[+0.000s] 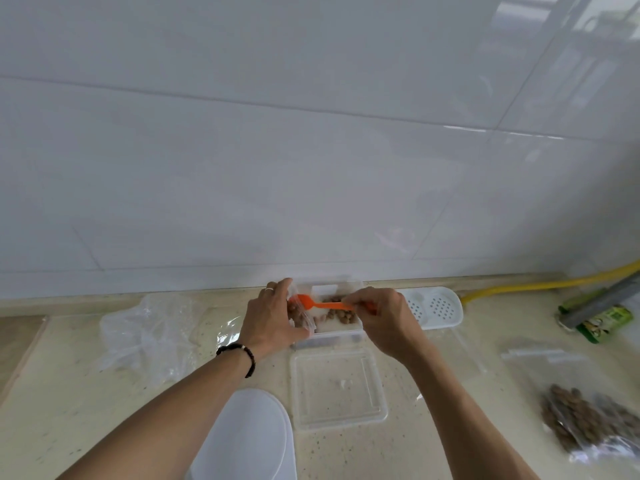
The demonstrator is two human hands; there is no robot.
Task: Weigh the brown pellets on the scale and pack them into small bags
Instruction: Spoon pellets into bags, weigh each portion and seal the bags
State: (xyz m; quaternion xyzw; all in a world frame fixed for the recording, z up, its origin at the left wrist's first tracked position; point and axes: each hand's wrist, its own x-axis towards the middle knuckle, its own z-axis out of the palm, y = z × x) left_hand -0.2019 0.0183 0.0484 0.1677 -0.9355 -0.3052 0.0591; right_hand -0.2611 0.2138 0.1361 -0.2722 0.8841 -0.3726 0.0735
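My left hand (268,317) grips a small clear bag (300,315) with brown pellets in it, held open beside a clear container (341,328) that stands on the scale (325,341). Brown pellets (341,313) lie in that container. My right hand (382,318) pinches the handle of an orange spoon (318,303), whose bowl reaches into the mouth of the bag. Most of the scale is hidden under the container and my hands.
A clear lid (337,389) lies in front of the scale, a white oval lid (249,438) nearer me. Crumpled clear plastic (149,334) sits left, a white perforated tray (436,306) right. Filled pellet bags (585,420) lie far right, by a yellow hose (540,284) and green packet (606,322).
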